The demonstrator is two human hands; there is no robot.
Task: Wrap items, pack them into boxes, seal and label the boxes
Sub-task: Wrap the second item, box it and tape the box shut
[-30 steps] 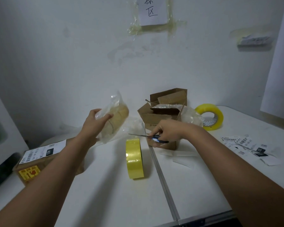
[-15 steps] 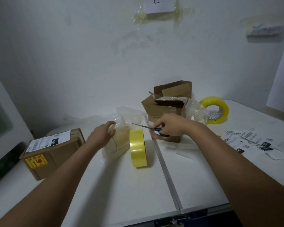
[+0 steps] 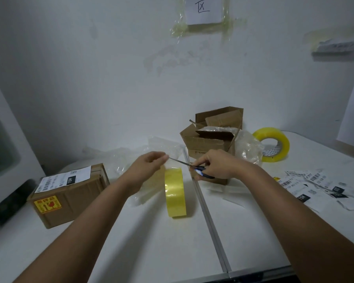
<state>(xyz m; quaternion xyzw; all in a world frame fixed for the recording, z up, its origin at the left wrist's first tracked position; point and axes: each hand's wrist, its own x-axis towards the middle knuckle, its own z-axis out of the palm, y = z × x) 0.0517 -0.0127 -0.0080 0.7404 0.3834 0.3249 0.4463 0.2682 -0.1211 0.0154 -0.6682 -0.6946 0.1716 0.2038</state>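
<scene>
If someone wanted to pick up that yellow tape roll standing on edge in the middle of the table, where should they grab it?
Probably from above: the yellow roll of tape stands upright on its rim on the white table, narrow edge towards the camera. Pinch its two flat sides near the top, thumb on one and fingers on the other. The top is free, though the left hand hovers just behind it.

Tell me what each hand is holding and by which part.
Right hand grips the blue-handled metal scissors by the handles. Left hand has its fingers pinched by the blade tip; what it holds cannot be told.
</scene>
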